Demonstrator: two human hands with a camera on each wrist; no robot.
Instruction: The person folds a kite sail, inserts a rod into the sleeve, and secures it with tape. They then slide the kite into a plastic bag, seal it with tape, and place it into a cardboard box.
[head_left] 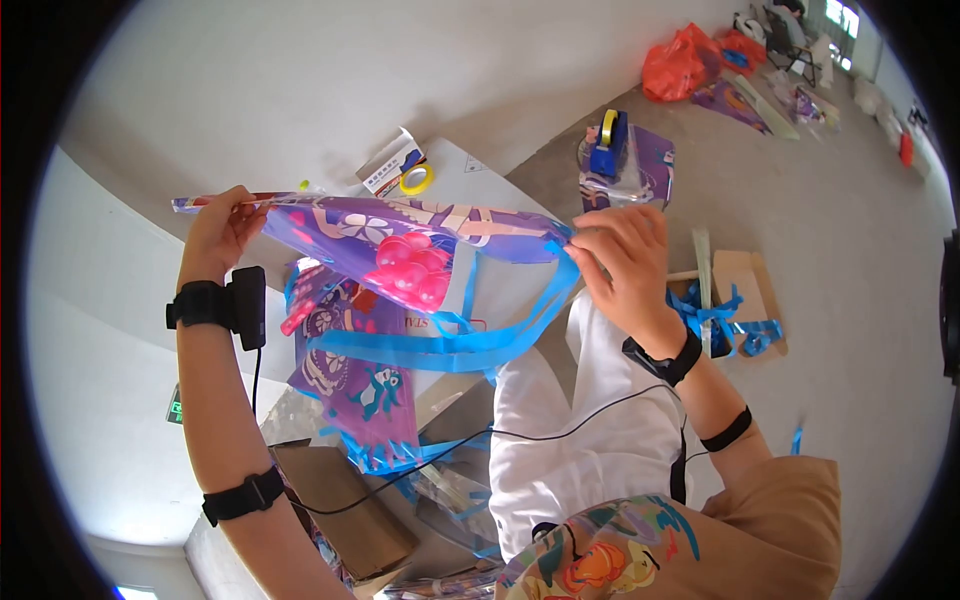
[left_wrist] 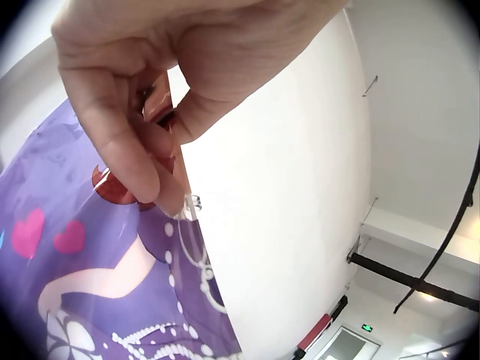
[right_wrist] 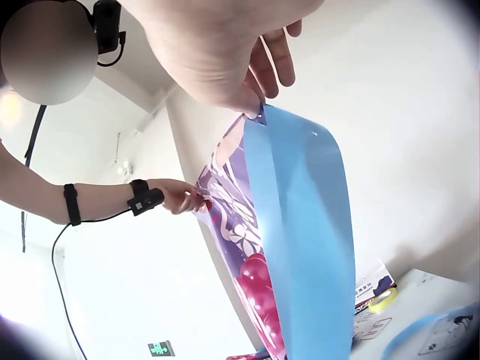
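A purple printed plastic kite [head_left: 345, 222] is stretched between my two hands above the table. My left hand [head_left: 222, 232] pinches its edge near the left end, and in the left wrist view that hand's thumb and fingers [left_wrist: 127, 161] close on the printed sheet. At the other end my right hand [head_left: 625, 255] pinches the tip, where a blue ribbon [right_wrist: 307, 225] joins it. The ribbon loops down and left below the sheet in the head view. Pink balloon shapes [head_left: 412, 268] are printed on the hanging part.
Another purple printed sheet [head_left: 345, 350] lies on the table's near left. Yellow tape [head_left: 416, 179] and a small white box [head_left: 392, 160] stand at the back. A blue tape dispenser [head_left: 609, 145] is beyond the table. Cardboard boxes [head_left: 345, 515] and blue ribbons [head_left: 760, 335] lie lower down.
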